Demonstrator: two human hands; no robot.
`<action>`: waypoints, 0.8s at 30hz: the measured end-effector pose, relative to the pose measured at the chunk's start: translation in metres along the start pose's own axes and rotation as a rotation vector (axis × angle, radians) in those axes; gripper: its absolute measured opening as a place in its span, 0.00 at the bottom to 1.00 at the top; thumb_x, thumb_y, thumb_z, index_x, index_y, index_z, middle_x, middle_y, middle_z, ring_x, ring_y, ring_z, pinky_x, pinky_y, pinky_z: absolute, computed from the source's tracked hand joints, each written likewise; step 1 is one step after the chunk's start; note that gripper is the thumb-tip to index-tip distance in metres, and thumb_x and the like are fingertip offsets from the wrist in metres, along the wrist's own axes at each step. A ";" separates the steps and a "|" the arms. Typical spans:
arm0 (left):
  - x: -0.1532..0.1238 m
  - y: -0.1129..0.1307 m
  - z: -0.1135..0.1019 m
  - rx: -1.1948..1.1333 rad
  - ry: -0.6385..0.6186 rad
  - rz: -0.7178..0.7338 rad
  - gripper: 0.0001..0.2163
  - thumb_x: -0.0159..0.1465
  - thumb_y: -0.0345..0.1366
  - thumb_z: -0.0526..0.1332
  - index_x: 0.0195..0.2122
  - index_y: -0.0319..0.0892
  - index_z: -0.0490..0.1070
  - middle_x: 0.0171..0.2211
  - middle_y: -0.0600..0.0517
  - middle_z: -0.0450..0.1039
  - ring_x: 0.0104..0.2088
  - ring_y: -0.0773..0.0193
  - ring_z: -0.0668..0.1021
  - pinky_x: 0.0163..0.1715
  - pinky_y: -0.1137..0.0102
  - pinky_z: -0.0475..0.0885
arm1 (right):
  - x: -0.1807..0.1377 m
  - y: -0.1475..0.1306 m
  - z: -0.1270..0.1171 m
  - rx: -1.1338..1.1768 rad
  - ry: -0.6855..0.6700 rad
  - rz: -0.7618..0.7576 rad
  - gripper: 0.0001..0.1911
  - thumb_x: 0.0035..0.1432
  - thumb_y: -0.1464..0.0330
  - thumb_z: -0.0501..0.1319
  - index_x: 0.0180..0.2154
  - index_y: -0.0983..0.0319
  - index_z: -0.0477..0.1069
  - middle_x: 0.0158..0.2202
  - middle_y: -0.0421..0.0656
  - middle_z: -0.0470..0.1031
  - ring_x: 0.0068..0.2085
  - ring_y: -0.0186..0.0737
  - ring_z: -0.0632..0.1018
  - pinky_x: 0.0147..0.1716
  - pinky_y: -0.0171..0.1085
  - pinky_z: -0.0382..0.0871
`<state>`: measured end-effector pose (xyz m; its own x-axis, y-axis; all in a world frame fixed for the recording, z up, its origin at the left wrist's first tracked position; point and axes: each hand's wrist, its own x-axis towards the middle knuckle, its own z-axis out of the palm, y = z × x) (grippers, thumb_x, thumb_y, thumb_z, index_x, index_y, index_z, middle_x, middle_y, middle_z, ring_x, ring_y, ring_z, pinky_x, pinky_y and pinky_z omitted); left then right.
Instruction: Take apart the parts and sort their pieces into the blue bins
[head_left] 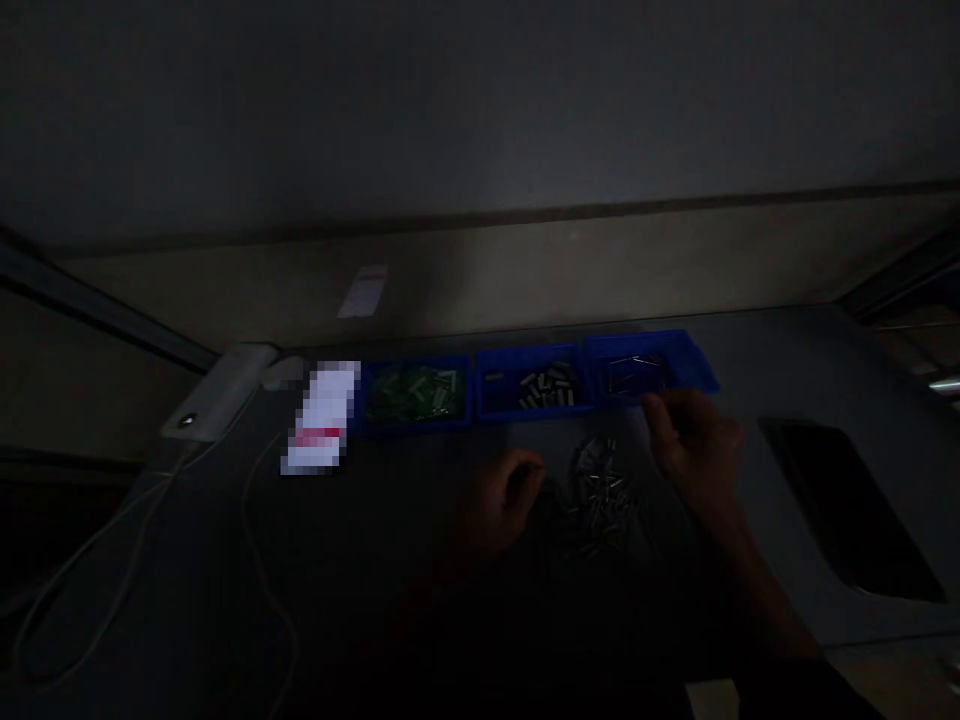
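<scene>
The scene is very dark. My left hand [499,500] is closed, thumb and forefinger curled together; whatever they may hold is too dark to make out. Just right of it lies a loose pile of small shiny metal pins [607,500] on the table. My right hand [697,445] is closed in a pinch at the front edge of the right blue bin [694,365], and its fingertips show nothing I can name. That bin contains a few thin metal rods [636,360]. Short metal cylinders [547,388] lie in the middle blue bin [491,405].
Small pale pieces in green fill the left blue bin [416,425]. Beside it glows a phone screen [322,415]. A white power strip [217,395] with cables [259,550] lies at left. A dark flat tray-like object [855,510] is at right. The wall [577,270] stands behind.
</scene>
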<state>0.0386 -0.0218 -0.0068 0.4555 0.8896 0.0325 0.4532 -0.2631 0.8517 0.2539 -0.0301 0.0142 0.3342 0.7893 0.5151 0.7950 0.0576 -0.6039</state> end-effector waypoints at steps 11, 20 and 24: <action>0.003 0.014 0.011 0.309 0.024 0.103 0.07 0.61 0.35 0.53 0.32 0.42 0.70 0.31 0.49 0.72 0.36 0.61 0.72 0.39 0.65 0.64 | 0.005 0.018 0.002 -0.191 0.441 0.145 0.17 0.55 0.56 0.56 0.28 0.64 0.67 0.17 0.37 0.62 0.18 0.31 0.65 0.20 0.32 0.58; 0.039 0.035 0.040 0.539 -0.047 -0.005 0.11 0.60 0.41 0.55 0.35 0.41 0.72 0.36 0.45 0.74 0.39 0.53 0.73 0.39 0.60 0.64 | 0.003 0.009 0.017 -0.085 -0.041 0.077 0.18 0.57 0.56 0.53 0.36 0.64 0.69 0.16 0.36 0.64 0.18 0.32 0.66 0.19 0.32 0.56; 0.043 0.034 0.042 0.540 -0.114 -0.052 0.09 0.59 0.36 0.54 0.32 0.39 0.72 0.34 0.43 0.74 0.35 0.54 0.74 0.38 0.60 0.65 | -0.007 -0.005 0.025 0.037 -0.224 -0.003 0.15 0.58 0.60 0.52 0.35 0.63 0.69 0.21 0.40 0.71 0.20 0.32 0.69 0.22 0.31 0.60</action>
<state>0.1055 -0.0082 0.0013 0.4888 0.8683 -0.0850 0.7919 -0.4007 0.4608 0.2352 -0.0206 -0.0011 0.2076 0.9047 0.3720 0.7752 0.0798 -0.6267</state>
